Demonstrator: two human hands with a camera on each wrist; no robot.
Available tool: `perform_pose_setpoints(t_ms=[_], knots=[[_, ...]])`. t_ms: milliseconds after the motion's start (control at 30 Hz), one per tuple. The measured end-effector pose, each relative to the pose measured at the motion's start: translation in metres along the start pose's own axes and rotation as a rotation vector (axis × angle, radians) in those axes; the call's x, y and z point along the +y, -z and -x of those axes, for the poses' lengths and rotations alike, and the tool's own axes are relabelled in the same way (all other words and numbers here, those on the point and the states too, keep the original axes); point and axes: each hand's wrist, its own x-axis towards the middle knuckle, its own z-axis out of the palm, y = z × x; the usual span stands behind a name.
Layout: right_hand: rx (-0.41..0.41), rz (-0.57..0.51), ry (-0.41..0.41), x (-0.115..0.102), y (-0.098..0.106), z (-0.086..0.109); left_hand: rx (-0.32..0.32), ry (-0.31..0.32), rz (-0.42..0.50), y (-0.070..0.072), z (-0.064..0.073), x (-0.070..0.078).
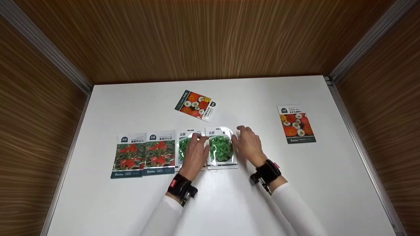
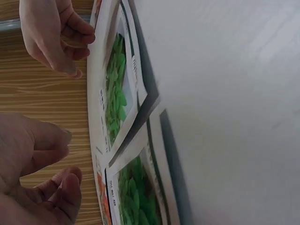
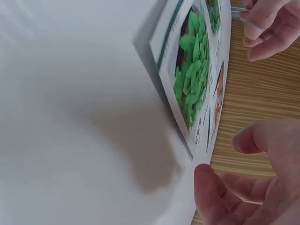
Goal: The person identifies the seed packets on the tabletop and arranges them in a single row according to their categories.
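Two seed packets with green leafy pictures lie side by side at mid-table: a left one (image 1: 182, 154) and a right one (image 1: 221, 150). Over the left packet hovers my left hand (image 1: 195, 155), loosely bent and covering part of it. My right hand (image 1: 250, 146) is beside the right packet's right edge, thumb and fingers apart. In the left wrist view, the left hand (image 2: 37, 173) shows a gap between thumb and fingers, nothing in it. Likewise the right wrist view shows the right hand (image 3: 253, 180) holding nothing, close to the green packet (image 3: 192, 70).
Two red-flower packets, one far left (image 1: 128, 157) and one beside it (image 1: 159, 154), continue the row. A tilted orange-and-white flower packet (image 1: 196, 105) lies behind; a similar packet (image 1: 296, 124) lies at right. Wood-grain panels (image 1: 210, 39) enclose the white table (image 1: 334, 183).
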Motion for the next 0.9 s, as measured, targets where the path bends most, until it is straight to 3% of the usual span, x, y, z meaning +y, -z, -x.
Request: perform_pose_setpoints(t_ms=[267, 500, 900], knots=[[-0.033, 0.075, 0.044, -0.020, 0.010, -0.046, 0.042, 0.017, -0.088, 0.030, -0.004, -0.014], [-0.048, 0.145, 0.080, -0.040, -0.002, -0.091, 0.054, 0.051, -0.095, 0.045, 0.000, -0.026], [-0.284, 0.146, 0.065, -0.053, -0.037, -0.130, 0.099, 0.065, -0.075, 0.055, 0.011, -0.024]])
